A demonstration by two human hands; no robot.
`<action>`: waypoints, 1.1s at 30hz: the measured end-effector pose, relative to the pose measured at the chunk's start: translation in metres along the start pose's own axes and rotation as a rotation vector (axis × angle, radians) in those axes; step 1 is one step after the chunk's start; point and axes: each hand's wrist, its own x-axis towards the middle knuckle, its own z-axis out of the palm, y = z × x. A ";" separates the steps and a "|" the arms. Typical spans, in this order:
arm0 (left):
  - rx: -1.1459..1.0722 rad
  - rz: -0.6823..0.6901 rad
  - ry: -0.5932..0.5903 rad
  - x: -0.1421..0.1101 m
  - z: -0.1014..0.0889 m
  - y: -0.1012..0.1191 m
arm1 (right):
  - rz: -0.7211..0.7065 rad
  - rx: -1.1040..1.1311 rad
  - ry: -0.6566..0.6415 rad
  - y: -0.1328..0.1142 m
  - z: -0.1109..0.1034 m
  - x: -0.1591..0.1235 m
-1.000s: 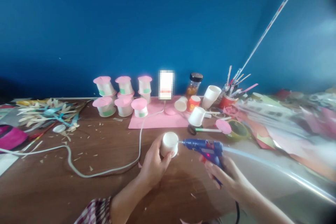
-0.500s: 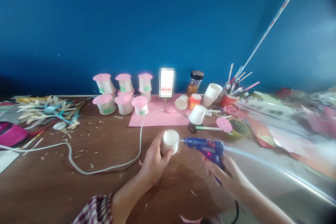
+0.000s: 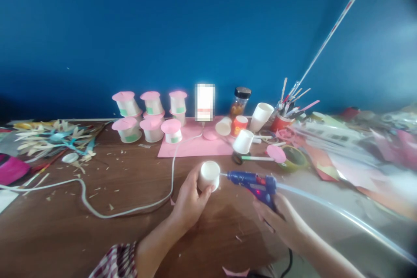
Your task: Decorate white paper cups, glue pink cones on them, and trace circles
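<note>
My left hand (image 3: 192,200) is closed around a white paper cup (image 3: 209,176), its round end facing up, held above the brown table (image 3: 130,234). In my right hand (image 3: 283,217) is a blue glue gun (image 3: 252,181), gripped by its handle, with a small red light lit on its side. The gun's nozzle points left and is at the cup's upper side; whether it touches, I cannot tell. A long clear glue stick (image 3: 345,215) sticks out of the gun's back toward the lower right.
Stacked white cups with pink paper discs (image 3: 150,104) stand at the back left. Behind my hands lie a pink sheet (image 3: 195,150), loose white cups (image 3: 243,141), scissors (image 3: 237,158) and a tape roll (image 3: 295,158). A white cable (image 3: 130,210) crosses the table's left. Papers (image 3: 345,139) fill the right.
The whole view has shifted slightly, so things appear a little further left. Both hands keep their hold, and the nozzle stays at the cup's side.
</note>
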 end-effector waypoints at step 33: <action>0.067 -0.016 0.021 0.000 0.002 -0.002 | -0.049 -0.028 -0.072 -0.001 0.000 -0.001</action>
